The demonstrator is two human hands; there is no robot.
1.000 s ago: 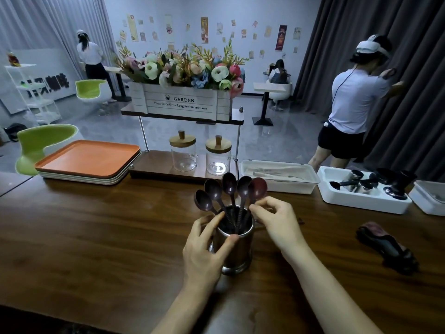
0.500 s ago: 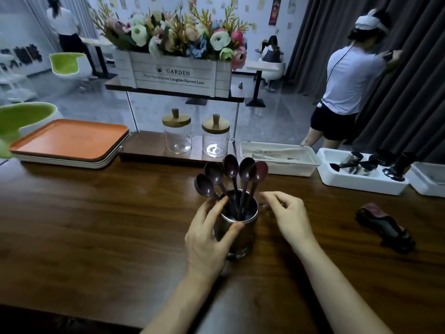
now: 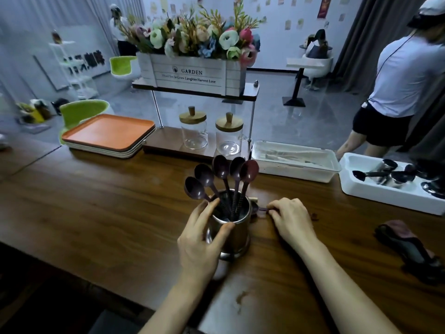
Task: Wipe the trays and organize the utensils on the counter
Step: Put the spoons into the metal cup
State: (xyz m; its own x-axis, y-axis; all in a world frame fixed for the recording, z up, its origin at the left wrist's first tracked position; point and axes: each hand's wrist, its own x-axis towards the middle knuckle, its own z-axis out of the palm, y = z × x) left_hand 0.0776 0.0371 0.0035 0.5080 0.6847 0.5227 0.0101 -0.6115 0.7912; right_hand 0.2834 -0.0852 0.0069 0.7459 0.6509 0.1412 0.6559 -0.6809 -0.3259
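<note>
A metal cup (image 3: 234, 233) stands on the wooden counter (image 3: 108, 213) with several dark spoons (image 3: 222, 169) upright in it. My left hand (image 3: 202, 239) grips the cup's left side, thumb on the front rim. Just right of the cup, my right hand (image 3: 290, 219) pinches the thin handle of another dark spoon (image 3: 261, 209) that lies flat on the counter, its bowl hidden behind the cup. A stack of trays with an orange one on top (image 3: 108, 132) sits at the back left.
A shelf with a flower box (image 3: 192, 75) and two glass jars (image 3: 193, 131) stands behind the cup. A white lidded box (image 3: 296, 162) and a white bin of metal utensils (image 3: 390, 186) line the back right. A dark cloth (image 3: 407, 247) lies at right. A person stands beyond the counter.
My right hand left the spoons in the cup, dropped to the counter on the right and took hold of a spoon lying there. The left hand kept its grip on the cup.
</note>
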